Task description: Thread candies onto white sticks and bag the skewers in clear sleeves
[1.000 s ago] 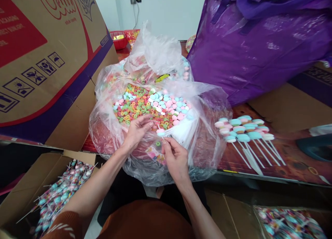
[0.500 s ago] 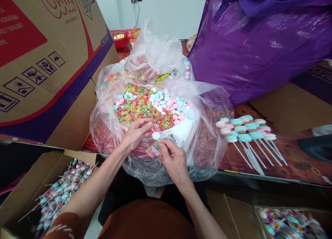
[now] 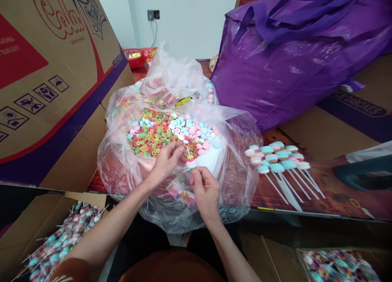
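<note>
A short candy stick (image 3: 190, 159) carries a pink, white and light blue marshmallow, with what look like gummy rings above it. My left hand (image 3: 167, 161) is closed, thumb and fingers pinched at the upper white end of the stick. Below the marshmallow, my right hand (image 3: 206, 188) pinches the lower end; the fingertips hide exactly what they grip. Both hands are over a big clear plastic bag (image 3: 122, 180), its mouth spread wide. Inside lie many sugared gummy rings (image 3: 153, 137) and pastel marshmallows (image 3: 200, 131). One green ring (image 3: 181, 178) rests on the plastic near me.
Finished marshmallow sticks (image 3: 278, 159) lie on the table at right. A purple bag (image 3: 290, 69) stands behind them, a large carton (image 3: 61, 110) at left. Wrapped candies fill a box (image 3: 61, 237) low at left and a bag (image 3: 339, 265) low at right.
The view has tilted up and turned slightly right. My left hand has moved a little closer to the stick. A green gummy ring now shows on the plastic below my hands.
</note>
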Tool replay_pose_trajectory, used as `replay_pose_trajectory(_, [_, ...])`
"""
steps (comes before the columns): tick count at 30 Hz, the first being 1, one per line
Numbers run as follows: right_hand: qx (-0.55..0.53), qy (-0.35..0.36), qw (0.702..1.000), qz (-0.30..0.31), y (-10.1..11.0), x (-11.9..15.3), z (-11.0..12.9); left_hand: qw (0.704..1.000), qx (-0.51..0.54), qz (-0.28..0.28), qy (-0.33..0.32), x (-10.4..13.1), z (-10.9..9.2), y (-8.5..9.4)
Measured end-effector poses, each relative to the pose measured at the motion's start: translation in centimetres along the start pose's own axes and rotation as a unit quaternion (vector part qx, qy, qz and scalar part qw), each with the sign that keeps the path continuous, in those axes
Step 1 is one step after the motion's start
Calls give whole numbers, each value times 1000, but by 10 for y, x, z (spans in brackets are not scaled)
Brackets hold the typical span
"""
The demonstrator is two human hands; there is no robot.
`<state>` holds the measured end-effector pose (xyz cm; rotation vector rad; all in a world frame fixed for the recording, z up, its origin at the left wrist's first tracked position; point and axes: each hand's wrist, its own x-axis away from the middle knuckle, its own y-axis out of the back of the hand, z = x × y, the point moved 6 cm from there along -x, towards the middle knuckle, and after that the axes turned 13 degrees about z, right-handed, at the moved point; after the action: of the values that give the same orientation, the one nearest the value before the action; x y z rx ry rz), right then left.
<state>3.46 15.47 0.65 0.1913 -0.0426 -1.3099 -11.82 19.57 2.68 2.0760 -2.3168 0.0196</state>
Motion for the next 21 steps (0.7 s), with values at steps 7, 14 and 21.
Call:
replay_pose_trajectory(7, [-4,-17,1000,-8,5,7,-11,888,-456,-55,-27,-80,-31,-7])
replay_pose_trajectory(14, [-15,-18,1000,2,2,9,-19,848,-528,-42,-14,-92,-19,-23])
replay_pose_trajectory(21, [-17,-12,1000,-1,2,10,-18,949,-287,-110,-75,-78,-27,28])
